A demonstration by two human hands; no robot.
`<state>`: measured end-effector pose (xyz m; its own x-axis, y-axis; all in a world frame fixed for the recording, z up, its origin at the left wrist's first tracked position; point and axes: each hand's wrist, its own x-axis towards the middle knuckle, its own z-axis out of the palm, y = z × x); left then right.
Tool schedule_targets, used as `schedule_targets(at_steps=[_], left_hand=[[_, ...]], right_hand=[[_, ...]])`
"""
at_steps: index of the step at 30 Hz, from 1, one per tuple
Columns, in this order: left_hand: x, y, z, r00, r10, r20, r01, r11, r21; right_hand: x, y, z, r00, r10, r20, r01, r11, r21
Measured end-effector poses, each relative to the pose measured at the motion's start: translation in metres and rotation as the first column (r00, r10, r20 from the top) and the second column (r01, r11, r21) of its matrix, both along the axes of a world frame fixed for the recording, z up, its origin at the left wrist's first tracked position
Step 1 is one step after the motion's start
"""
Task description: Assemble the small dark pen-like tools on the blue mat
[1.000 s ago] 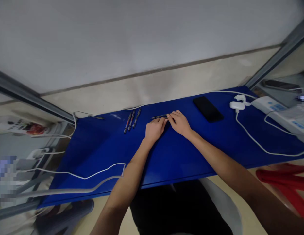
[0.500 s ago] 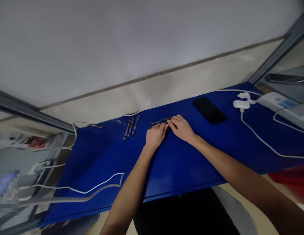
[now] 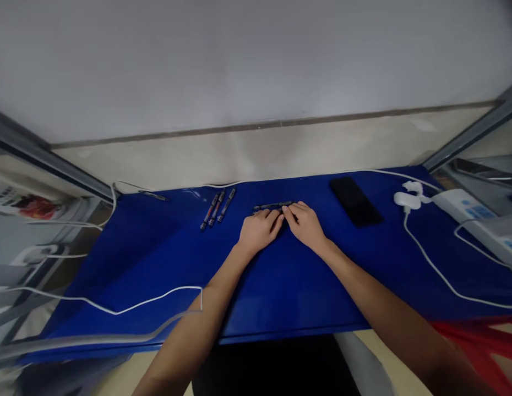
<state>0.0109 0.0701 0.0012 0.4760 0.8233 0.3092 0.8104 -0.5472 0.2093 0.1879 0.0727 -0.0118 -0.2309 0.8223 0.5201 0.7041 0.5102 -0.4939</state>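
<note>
On the blue table top, a dark pen lies crosswise just beyond my fingers. My left hand rests on the table, its bent fingers closed over another dark pen that is mostly hidden. My right hand grips the same covered pen from the other side, thumb and fingers pinched near its right end. The two thumbs almost meet between the hands. Left of them, three pens lie side by side at a slant, the left ones with some red on the barrel.
A black phone lies to the right. Beyond it are a white earbud case on a cable and a white power strip. Another pen lies at the far left by the wall. White cables cross the left front.
The head view has levelled out and shifted slightly. My hands stay together over the pens, with only small finger movement. The other pens keep their places on the table.
</note>
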Motion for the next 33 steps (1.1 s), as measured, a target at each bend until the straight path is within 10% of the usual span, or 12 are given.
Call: schedule_targets(at_steps=[17,33], left_hand=[[0.005,0.007,-0.005,0.987,0.029,-0.157,-0.033,0.999,-0.019],[0.009,0.009,-0.001,0.998,0.03,-0.061,-0.033,0.998,-0.06]], right_hand=[[0.0,-0.001,0.001,0.979,-0.09,0.181,0.084,0.996,0.042],[-0.018,-0.005,0.012,0.751,-0.361,0.552,0.453,0.891,-0.034]])
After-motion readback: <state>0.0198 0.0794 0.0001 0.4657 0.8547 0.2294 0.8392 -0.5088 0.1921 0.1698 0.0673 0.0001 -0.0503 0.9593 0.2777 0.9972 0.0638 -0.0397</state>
